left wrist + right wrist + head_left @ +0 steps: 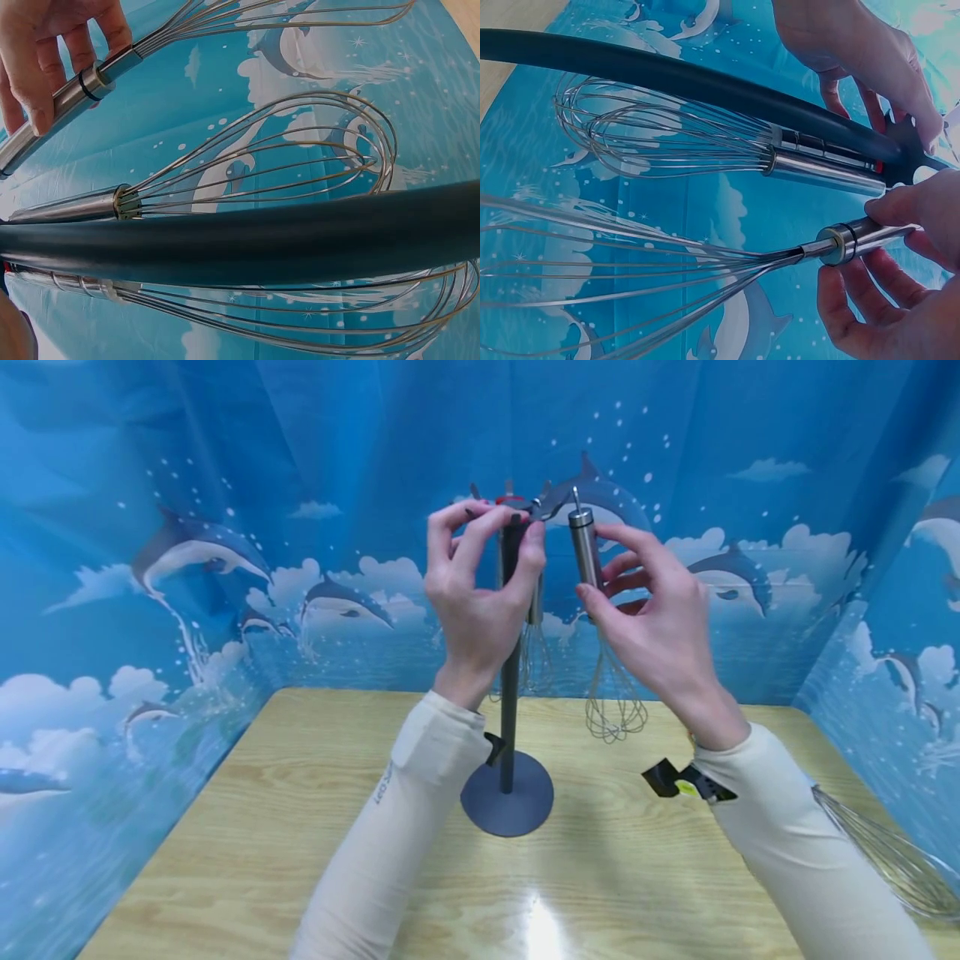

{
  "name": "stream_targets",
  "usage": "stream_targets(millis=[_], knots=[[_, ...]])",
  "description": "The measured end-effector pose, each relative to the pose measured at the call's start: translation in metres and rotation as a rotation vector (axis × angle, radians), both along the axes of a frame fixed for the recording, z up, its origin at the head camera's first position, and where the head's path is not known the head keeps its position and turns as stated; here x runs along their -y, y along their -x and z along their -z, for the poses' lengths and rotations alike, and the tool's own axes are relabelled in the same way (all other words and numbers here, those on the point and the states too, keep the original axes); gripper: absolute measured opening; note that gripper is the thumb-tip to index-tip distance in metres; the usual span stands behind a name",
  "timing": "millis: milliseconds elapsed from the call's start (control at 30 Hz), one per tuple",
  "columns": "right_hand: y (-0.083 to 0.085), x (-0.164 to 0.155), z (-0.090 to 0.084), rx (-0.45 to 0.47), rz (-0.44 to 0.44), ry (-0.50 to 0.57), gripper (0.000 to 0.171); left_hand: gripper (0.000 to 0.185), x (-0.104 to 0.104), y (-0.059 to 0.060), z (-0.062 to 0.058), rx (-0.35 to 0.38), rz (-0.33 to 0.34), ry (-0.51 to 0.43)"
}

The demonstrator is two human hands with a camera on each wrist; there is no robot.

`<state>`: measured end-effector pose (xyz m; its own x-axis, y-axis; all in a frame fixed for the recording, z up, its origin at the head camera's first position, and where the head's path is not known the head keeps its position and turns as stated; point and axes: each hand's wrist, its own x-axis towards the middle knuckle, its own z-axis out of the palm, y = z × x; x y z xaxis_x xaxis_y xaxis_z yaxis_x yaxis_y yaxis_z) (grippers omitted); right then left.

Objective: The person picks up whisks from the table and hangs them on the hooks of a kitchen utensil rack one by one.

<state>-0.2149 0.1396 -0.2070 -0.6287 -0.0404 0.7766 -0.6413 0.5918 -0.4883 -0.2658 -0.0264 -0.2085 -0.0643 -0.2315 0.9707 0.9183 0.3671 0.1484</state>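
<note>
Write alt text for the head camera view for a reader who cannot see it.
A right hand holds a steel whisk upright by its handle beside a dark utensil stand, while the left hand grips the stand's hook top. More whisks hang behind the post, another whisk lies at the wooden table's right edge, and a blue dolphin backdrop surrounds it.

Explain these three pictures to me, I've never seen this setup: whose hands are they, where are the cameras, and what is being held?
No machine here: a person works bare-handed. The wide picture is from a head camera; the two close ones from wrist cameras. The right hand grips a steel whisk by its handle. The left hand touches the top of a dark utensil stand on the wooden table. Two more whisks hang from the stand; another whisk lies at the table's right edge.
</note>
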Motion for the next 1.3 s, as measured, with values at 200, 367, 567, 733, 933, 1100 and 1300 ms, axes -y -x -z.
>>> stream_targets(millis=[200, 367, 567, 733, 933, 1100, 1300], knots=[[0.001, 0.002, -0.002, -0.004, -0.009, -0.001, 0.052, 0.023, 0.0, 0.001, 0.0, -0.01, -0.006, 0.005], [0.002, 0.004, -0.003, 0.004, -0.021, -0.006, 0.052, 0.023, 0.0, 0.001, -0.001, -0.005, -0.011, 0.008], [0.004, 0.006, 0.0, 0.011, -0.037, -0.016, 0.052, 0.022, 0.0, 0.001, -0.001, -0.002, -0.014, 0.006], [0.005, 0.01, 0.004, 0.014, -0.047, -0.019, 0.052, 0.022, 0.0, 0.001, -0.001, 0.003, -0.015, 0.007], [0.006, 0.015, 0.01, 0.033, -0.07, -0.019, 0.053, 0.022, 0.0, 0.001, 0.0, 0.0, -0.012, 0.005], [0.005, 0.021, 0.014, 0.037, -0.076, -0.008, 0.056, 0.021, 0.0, 0.001, 0.0, -0.006, -0.006, -0.003], [0.005, 0.027, 0.017, 0.03, -0.078, -0.004, 0.058, 0.021, 0.0, 0.001, 0.001, -0.002, -0.013, 0.003]])
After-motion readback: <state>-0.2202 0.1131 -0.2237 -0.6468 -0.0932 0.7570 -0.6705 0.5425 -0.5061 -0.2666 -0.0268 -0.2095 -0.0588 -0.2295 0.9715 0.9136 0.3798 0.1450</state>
